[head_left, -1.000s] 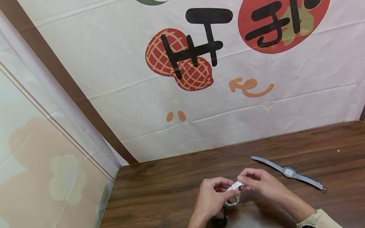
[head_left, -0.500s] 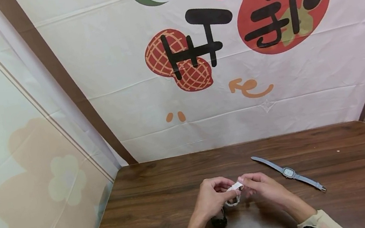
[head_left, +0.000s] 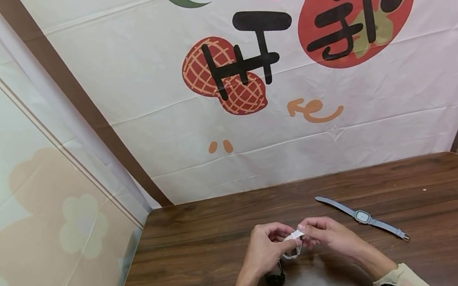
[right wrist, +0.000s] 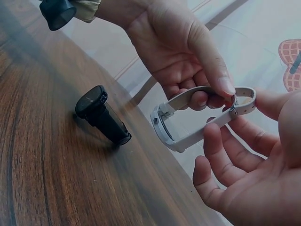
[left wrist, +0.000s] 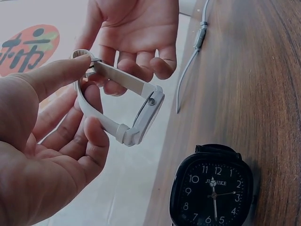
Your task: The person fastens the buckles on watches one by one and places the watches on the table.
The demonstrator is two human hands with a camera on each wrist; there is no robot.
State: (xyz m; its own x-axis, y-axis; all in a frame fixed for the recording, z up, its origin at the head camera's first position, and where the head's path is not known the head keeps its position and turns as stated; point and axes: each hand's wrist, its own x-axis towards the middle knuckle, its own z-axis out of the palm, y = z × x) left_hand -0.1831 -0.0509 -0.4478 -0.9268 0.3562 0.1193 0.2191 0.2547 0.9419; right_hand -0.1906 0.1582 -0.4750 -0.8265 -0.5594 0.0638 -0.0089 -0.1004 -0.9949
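Note:
Both hands hold a white wristwatch [left wrist: 146, 114] above the table, its strap bent into a closed ring. In the left wrist view, my left hand [left wrist: 51, 122] pinches the strap near the metal buckle [left wrist: 94, 61], thumb on top and fingers beneath. The strap's free end curls back in a small loop [right wrist: 248, 100] past the buckle. At that loop, in the right wrist view, the thumb and fingers of my right hand [right wrist: 258, 160] pinch the strap; part of the grip is hidden. The watch face is turned away from both wrist cameras.
A black watch [left wrist: 211, 188] stands on the wooden table [head_left: 192, 249] close below my left hand. To the right lies a light blue watch [head_left: 362, 216], its strap stretched out straight. A printed white cloth [head_left: 165, 138] hangs behind the table's back edge.
My right fingers have dipped slightly and shifted a little left at the strap end. The left hand keeps its grip in place. Both other watches have stayed where they were.

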